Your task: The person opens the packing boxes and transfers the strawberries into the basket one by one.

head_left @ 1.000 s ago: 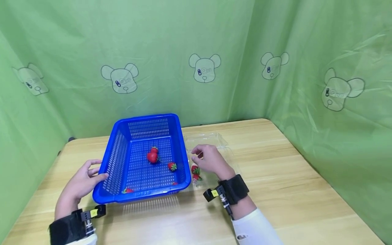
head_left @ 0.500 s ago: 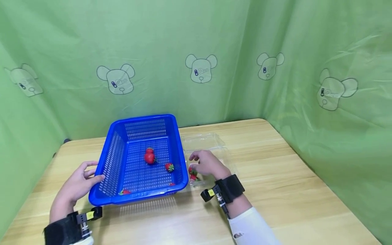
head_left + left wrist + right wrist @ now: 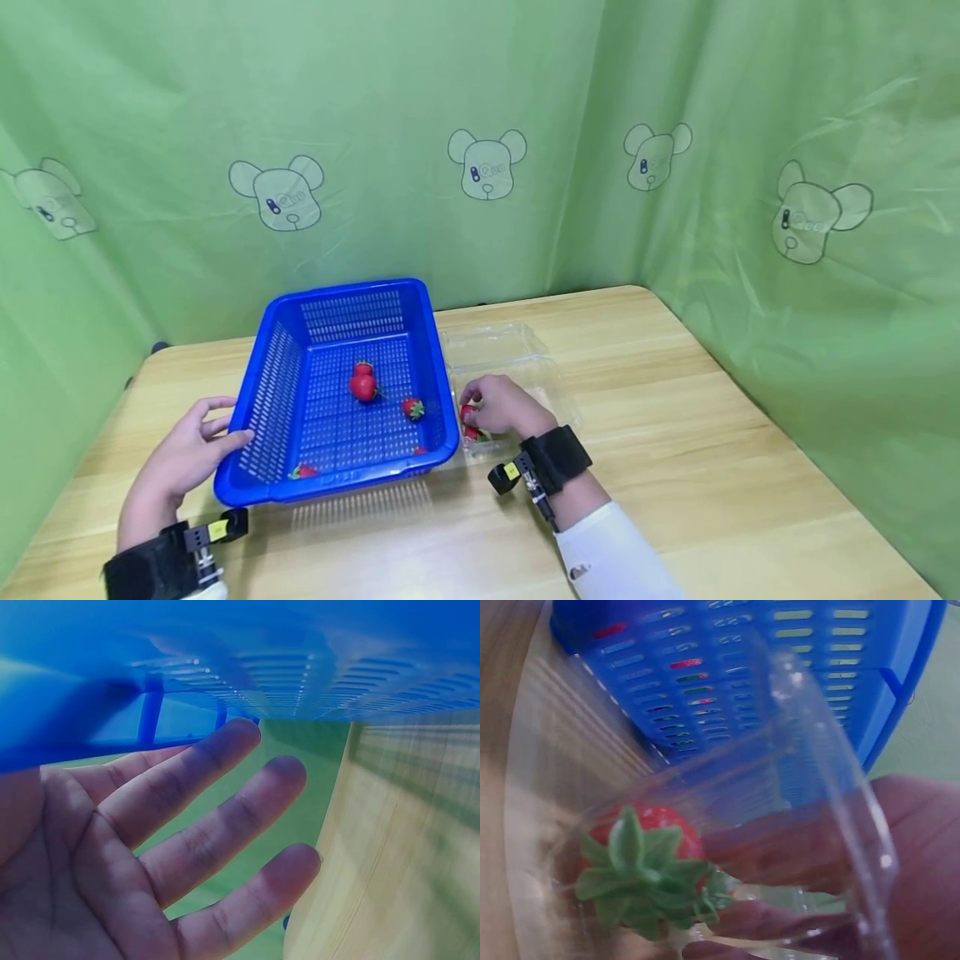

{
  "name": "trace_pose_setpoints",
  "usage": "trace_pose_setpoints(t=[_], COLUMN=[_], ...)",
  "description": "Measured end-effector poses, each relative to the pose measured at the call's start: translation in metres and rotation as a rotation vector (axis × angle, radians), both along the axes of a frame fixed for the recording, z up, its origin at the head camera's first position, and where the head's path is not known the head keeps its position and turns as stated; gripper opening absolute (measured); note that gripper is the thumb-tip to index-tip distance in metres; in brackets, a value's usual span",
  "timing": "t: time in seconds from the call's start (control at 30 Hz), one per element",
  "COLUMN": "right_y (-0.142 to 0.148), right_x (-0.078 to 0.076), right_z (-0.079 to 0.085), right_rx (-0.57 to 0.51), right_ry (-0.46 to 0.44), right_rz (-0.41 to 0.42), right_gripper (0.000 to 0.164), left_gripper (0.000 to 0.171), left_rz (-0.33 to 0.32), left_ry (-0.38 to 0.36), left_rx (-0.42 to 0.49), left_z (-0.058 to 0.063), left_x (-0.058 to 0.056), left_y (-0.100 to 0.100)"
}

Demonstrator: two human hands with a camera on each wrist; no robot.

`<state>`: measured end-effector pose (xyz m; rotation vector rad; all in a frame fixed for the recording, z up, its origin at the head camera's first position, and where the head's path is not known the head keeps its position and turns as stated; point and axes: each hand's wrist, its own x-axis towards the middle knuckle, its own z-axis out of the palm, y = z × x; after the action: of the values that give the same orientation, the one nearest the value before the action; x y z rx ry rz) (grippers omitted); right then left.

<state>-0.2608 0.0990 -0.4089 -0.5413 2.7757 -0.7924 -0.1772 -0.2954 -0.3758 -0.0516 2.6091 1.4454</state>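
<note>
A blue perforated basket (image 3: 442,375) stands on the table, tilted towards me. My left hand (image 3: 180,454) holds its left rim, thumb over the edge and fingers (image 3: 202,840) stretched along the outside. Several strawberries (image 3: 364,387) lie spread over the basket floor. To the right is a clear plastic box (image 3: 489,447) with its lid folded back. My right hand (image 3: 504,406) reaches into it, thumb and fingertips pinching a strawberry (image 3: 468,412). Just in front of that lies another strawberry (image 3: 649,874), leaves facing the right wrist camera, seen through the box wall.
The box's open lid (image 3: 491,346) lies towards the back of the wooden table (image 3: 675,433). A green curtain (image 3: 390,100) with bear drawings hangs behind and along both sides. The basket's right wall runs close along the box.
My right hand has lowered into the clear box and closed its fingertips on a strawberry. The left hand stays on the basket rim; the whole head view has shifted slightly.
</note>
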Motion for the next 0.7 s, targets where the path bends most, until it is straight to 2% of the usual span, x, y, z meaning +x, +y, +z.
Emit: trace_pose_setpoints(t=[0.17, 0.4, 0.7], right_y=[-0.0029, -0.0029, -0.0014], right_x=[-0.0013, -0.0017, -0.0015], right_z=[-0.0024, -0.0047, -0.0034], right_rx=[-0.012, -0.004, -0.007], right_ry=[-0.014, 0.027, 0.027], right_rz=[0.01, 0.026, 0.013], right_gripper=[0.017, 0.013, 0.009], left_gripper=[0.062, 0.059, 0.06], left_rz=[0.011, 0.025, 0.031], left_ry=[0.009, 0.012, 0.001], left_rx=[-0.004, 0.002, 0.018], left_z=[0.0017, 0.005, 0.0004], left_x=[0.0012, 0.0038, 0.0015], left_y=[0.0019, 0.0064, 0.0034])
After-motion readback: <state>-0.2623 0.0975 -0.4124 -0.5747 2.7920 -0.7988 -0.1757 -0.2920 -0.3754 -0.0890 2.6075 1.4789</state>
